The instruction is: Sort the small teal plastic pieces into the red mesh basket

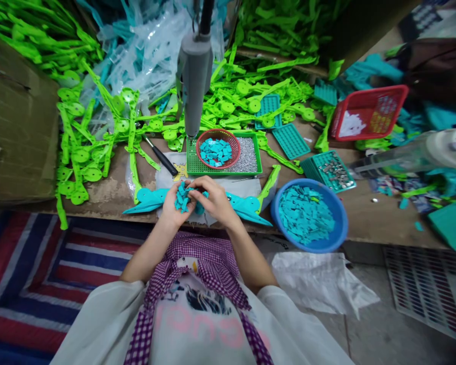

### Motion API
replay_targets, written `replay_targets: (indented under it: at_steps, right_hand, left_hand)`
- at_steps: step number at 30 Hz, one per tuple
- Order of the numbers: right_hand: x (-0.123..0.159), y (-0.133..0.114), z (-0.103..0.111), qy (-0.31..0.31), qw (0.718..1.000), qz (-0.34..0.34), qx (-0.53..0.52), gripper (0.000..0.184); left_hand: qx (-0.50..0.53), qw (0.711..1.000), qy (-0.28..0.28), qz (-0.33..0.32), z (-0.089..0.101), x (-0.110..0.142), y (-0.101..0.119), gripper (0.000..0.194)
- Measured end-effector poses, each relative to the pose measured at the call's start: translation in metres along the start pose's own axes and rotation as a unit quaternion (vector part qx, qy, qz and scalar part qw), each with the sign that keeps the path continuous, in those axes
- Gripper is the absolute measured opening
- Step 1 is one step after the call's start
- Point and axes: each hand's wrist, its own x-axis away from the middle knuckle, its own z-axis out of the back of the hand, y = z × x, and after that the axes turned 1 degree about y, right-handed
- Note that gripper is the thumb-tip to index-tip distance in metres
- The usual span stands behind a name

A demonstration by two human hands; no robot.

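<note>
Mid-frame, left hand (175,208) cups small turquoise plastic pieces (182,196), likely so they're within reach of the right hand (214,199), bent over them; can't tell if it's gripping any.

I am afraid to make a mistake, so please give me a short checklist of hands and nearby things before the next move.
1. Left hand holding small teal pieces: ok.
2. Right hand pinching only one piece: cannot tell; its grip is hidden.
3. Space beneath the hands free: not ok; long teal parts lie there.
4. Red round basket resting on the green tray: ok.
5. Black-handled tool apart from both hands: ok.
</note>
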Motion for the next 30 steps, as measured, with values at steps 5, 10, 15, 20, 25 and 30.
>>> replay_targets:
  at_steps: [5, 10, 15, 20, 25, 30]
  right_hand:
    - [-0.004, 0.009, -0.002, 0.108, 0.947, -0.182, -0.244, 0.027]
    - [-0.01, 0.018, 0.006, 0.125, 0.823, -0.285, -0.474, 0.032]
    - [-0.011, 0.019, 0.002, 0.089, 0.756, -0.343, -0.551, 0.027]
    - [-0.006, 0.019, -0.013, 0.156, 0.779, -0.326, -0.513, 0.032]
    - [-0.002, 0.023, -0.027, 0.261, 0.84, -0.286, -0.38, 0.037]
    - [0.002, 0.023, -0.029, 0.293, 0.885, -0.242, -0.267, 0.032]
  left_hand:
    - [0.015, 0.999, 0.007, 0.034, -0.002, 0.0, 0.004, 0.031]
    - [0.004, 0.998, 0.012, 0.058, -0.002, 0.001, 0.002, 0.03]
    - [0.01, 0.998, -0.003, 0.057, -0.001, -0.001, 0.001, 0.034]
    - [-0.108, 0.993, -0.055, -0.006, 0.004, -0.003, 0.0, 0.03]
    - [-0.257, 0.956, -0.083, -0.114, 0.011, -0.005, -0.011, 0.027]
    - [-0.323, 0.931, -0.07, -0.154, 0.013, -0.01, -0.018, 0.031]
